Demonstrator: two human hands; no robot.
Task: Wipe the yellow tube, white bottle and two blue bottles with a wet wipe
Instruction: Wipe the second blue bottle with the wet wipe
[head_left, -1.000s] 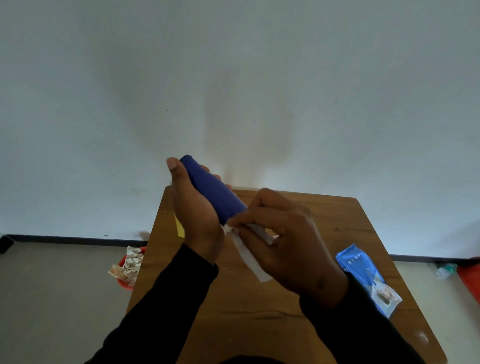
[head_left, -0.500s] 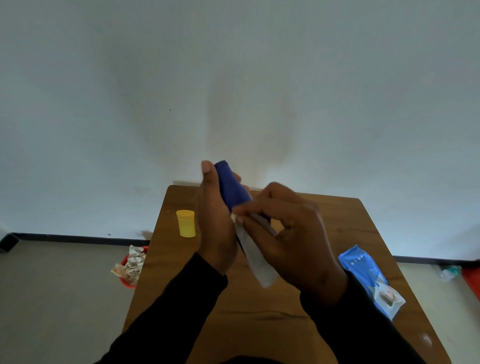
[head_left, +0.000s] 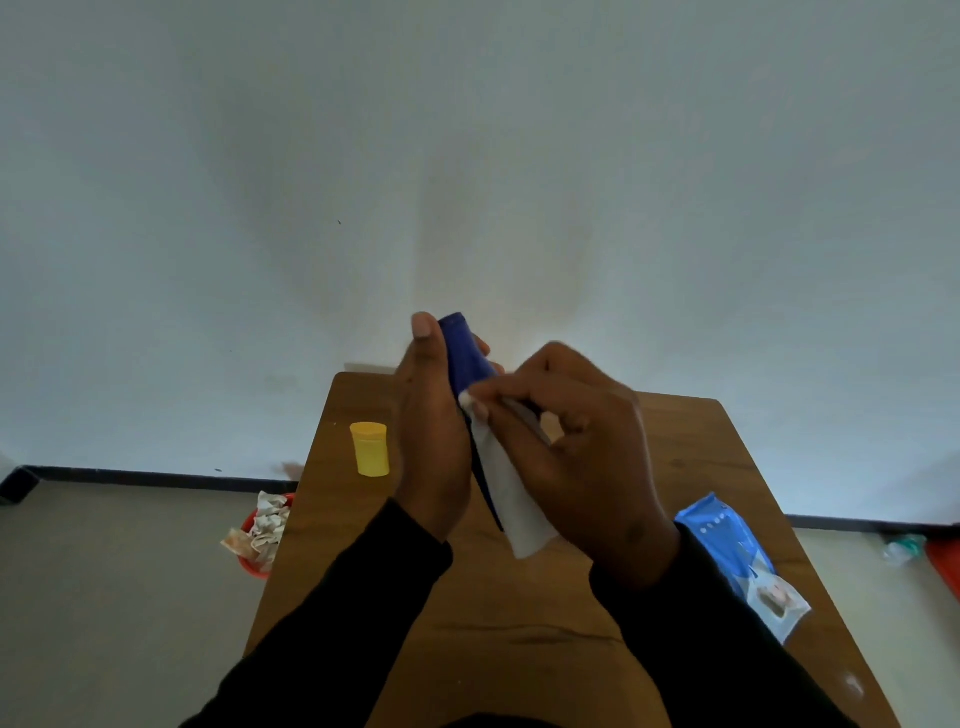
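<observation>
Nearest the camera, two dark sleeves reach forward over the wooden counter (head_left: 675, 467), and the wet wipe (head_left: 511, 499) now hangs lower and closer to the body than a second ago, its loose tail trailing down below the hands. The right hand (head_left: 576, 457) has its grip pinched closed on the upper end of the wipe, thumb and forefinger pressing it against the side of the blue bottle (head_left: 465, 358). The left hand (head_left: 428, 441) has its grip wrapped around the bottle, thumb stretched up alongside it. Over the last second the bottle has swung from a slant leaning left to nearly upright, and the hands have drifted right, uncovering the yellow tube (head_left: 370, 449) standing on the counter's left part; this suggests the wiping of this bottle is under way along its length, with other items yet to do. The blue wipes packet (head_left: 737, 561) lies on the right; farther off, a red bin (head_left: 260, 535) of crumpled paper sits on the floor
</observation>
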